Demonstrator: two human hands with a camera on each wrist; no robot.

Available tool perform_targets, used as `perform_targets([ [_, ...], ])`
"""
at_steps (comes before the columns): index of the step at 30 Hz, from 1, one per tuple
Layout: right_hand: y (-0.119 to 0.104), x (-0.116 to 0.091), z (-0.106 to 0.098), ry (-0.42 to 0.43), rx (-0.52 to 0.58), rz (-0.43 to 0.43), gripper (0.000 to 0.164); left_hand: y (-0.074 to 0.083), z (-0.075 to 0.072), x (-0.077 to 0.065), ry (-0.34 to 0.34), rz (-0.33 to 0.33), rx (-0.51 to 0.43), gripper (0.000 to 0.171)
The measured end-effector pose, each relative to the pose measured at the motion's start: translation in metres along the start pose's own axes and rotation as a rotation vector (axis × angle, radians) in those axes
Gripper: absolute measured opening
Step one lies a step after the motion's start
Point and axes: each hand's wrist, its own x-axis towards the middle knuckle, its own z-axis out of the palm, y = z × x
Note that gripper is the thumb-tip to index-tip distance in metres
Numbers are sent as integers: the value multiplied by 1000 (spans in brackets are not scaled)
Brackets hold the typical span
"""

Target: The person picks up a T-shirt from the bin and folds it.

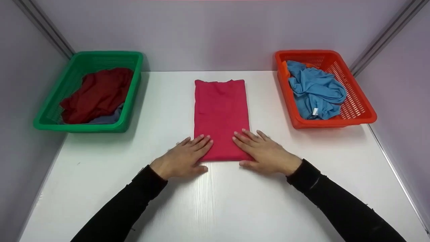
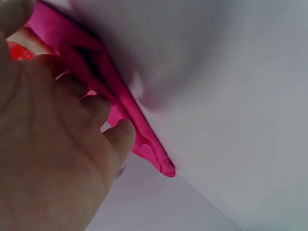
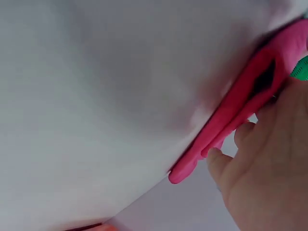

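A pink shirt [image 1: 221, 111], folded into a long flat rectangle, lies on the white table with what looks like its neckline at the far end. On its near left corner rests my left hand [image 1: 184, 156], palm down, fingers extended over the cloth and thumb on the table side. My right hand [image 1: 267, 153] lies likewise over the near right corner, its fingers spread. In the left wrist view, the folded layers of the shirt [image 2: 130, 108] show beside the fingers. The right wrist view shows a gap between layers along the shirt's [image 3: 231, 106] side edge.
At the back left stands a green basket [image 1: 132, 97] holding a dark red cloth [image 1: 100, 94] and a greyish-blue one. An orange-red basket [image 1: 364, 107] at the back right contains a crumpled blue garment [image 1: 315, 89] with a white tag. Pale walls [image 1: 215, 37] enclose the table.
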Motion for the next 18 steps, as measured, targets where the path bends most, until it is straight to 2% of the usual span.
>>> perform_targets([
  [4, -2, -3, 4, -2, -9, 12, 93, -2, 8, -1, 70, 14, 98, 73],
  [8, -6, -2, 5, 39, -45, 20, 92, -2, 7, 3, 127, 15, 143, 62],
  [13, -15, 3, 5, 104, -94, 50, 88, -1, -4, 6, 131, -37, 41, 59],
  [18, -15, 7, 1, 183, -143, 63, 74, -1, -17, 5, 202, -79, -74, 53],
])
